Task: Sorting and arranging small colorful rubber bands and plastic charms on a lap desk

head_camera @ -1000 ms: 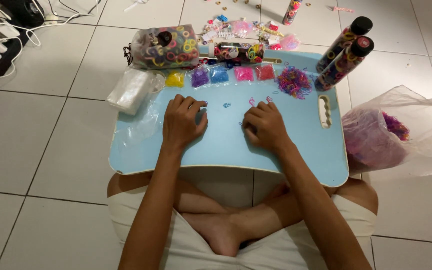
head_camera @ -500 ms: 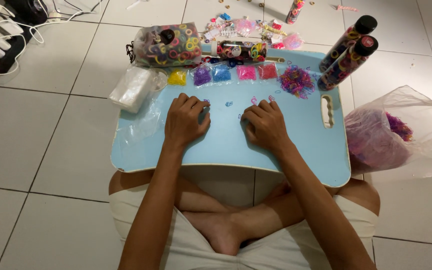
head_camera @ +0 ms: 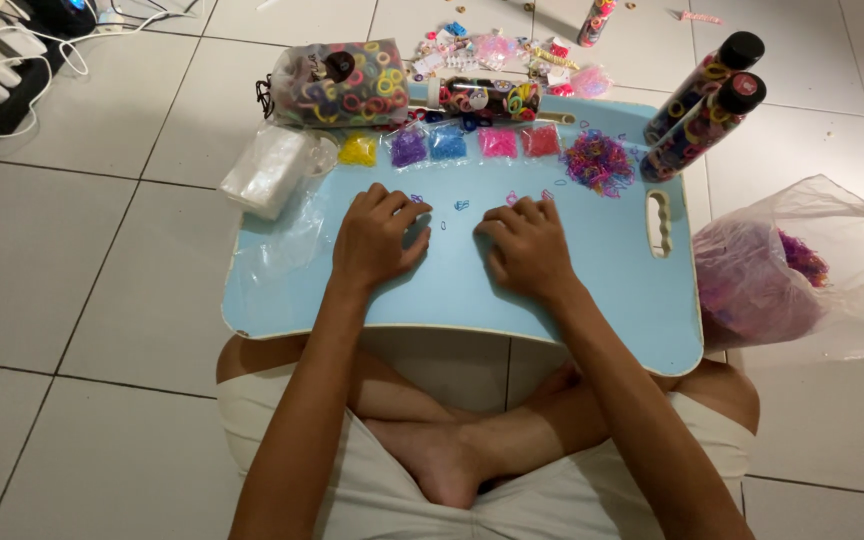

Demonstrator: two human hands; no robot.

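Left hand (head_camera: 377,240) and right hand (head_camera: 524,248) rest palm-down on blue desk (head_camera: 592,290), fingers curled, holding nothing visible. Few tiny rubber bands (head_camera: 462,206) lie loose just past fingertips. Row of small coloured bags (head_camera: 449,144) along far edge (yellow, purple, blue, pink, red); mixed band pile (head_camera: 598,162) at right.
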